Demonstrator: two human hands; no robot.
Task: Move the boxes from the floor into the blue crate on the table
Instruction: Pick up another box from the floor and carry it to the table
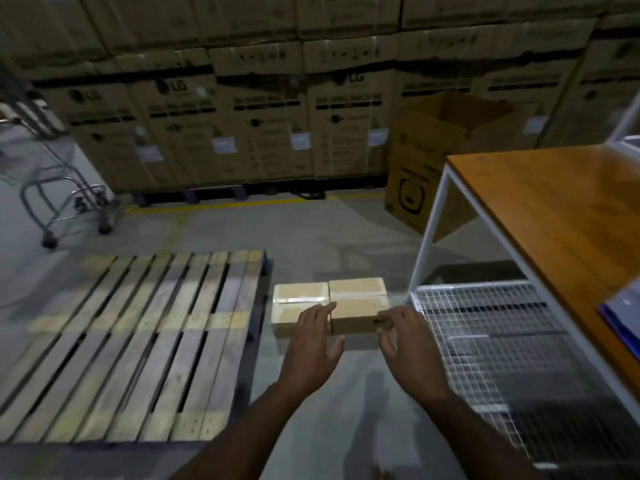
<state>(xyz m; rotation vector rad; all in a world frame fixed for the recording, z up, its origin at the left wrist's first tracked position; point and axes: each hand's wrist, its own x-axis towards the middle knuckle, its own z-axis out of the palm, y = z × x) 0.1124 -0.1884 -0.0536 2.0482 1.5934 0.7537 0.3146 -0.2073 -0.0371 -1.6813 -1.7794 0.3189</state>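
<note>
A: On the floor, from the left: a bare wooden pallet (pixel 135 344), then a small cluster of cardboard boxes (pixel 329 306) between it and the leg of the table (pixel 554 209). How are the hands placed?

B: Both are down at the nearest box (pixel 355 315). The left hand (pixel 313 344) has straight fingers laid against its left end, thumb spread below; the right hand (pixel 403 337) has its fingers bent at the right end. Neither is wrapped round it, so I'd call it a wide, open approach with no hold yet. Whether the right fingertips touch the cardboard I cannot tell; the picture is blurred there.

A: How will it handle?

B: Likely light, judging by how small it looks beside the hands. Plain stiff cardboard with flat faces, not slippery. It sits tight against its neighbours, so I'd press on the two short ends and lift straight up.

A: And where does it go?

B: To the right. Only a blue corner (pixel 620 317), probably the crate, shows at the table's near edge; the rest is out of view.
</note>
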